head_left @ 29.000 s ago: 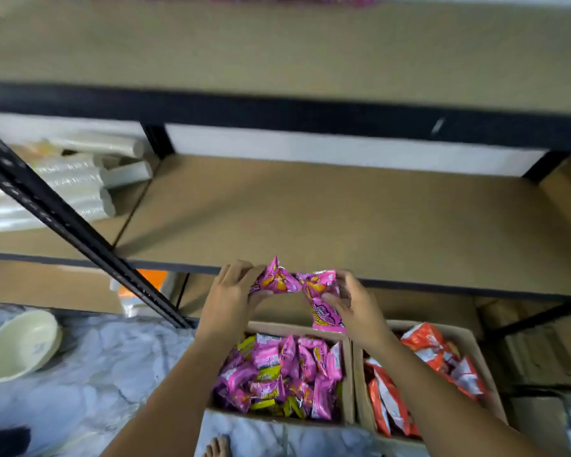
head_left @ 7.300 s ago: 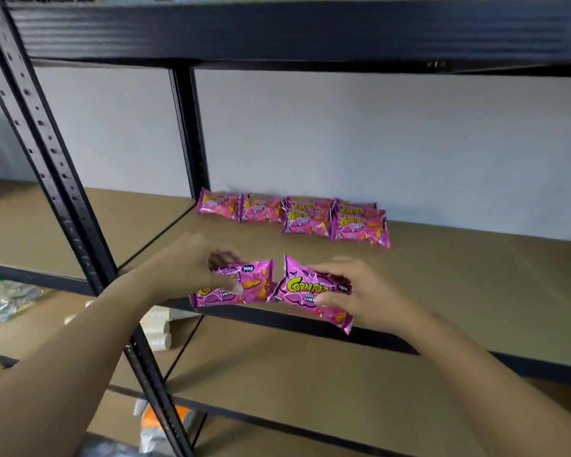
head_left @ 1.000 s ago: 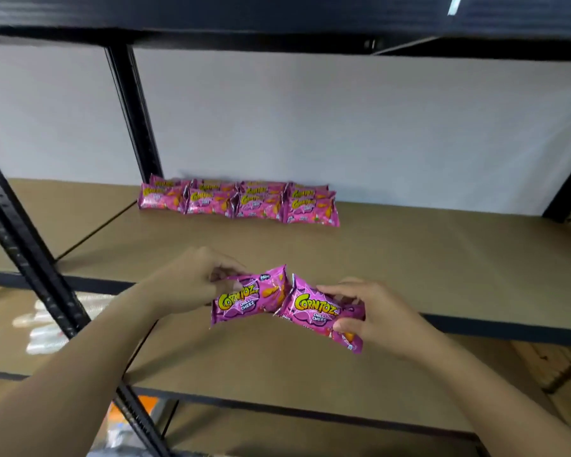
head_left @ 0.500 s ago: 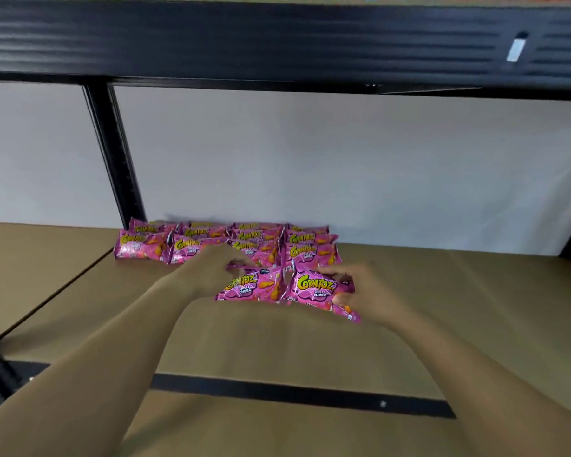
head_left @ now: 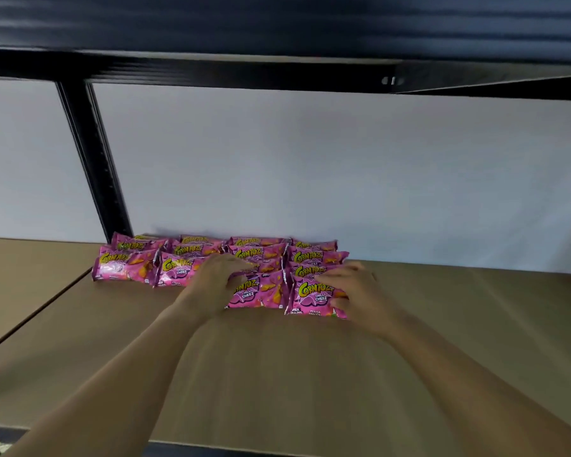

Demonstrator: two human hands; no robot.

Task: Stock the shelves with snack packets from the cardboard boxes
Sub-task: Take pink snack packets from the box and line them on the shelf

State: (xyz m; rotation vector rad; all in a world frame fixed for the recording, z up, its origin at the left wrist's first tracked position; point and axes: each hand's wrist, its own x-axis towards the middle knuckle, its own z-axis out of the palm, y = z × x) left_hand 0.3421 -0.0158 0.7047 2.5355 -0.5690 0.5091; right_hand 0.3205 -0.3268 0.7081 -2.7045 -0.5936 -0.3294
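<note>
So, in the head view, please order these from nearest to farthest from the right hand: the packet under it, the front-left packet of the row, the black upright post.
1. Packet under the right hand: packet, held at its right end.
2. Front-left packet, far left of the row.
3. Black upright post, behind, at the left.

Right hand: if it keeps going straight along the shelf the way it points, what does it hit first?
Probably the pink packets already stacked behind the packet that the right hand holds, then the white wall; depth is unclear.
</note>
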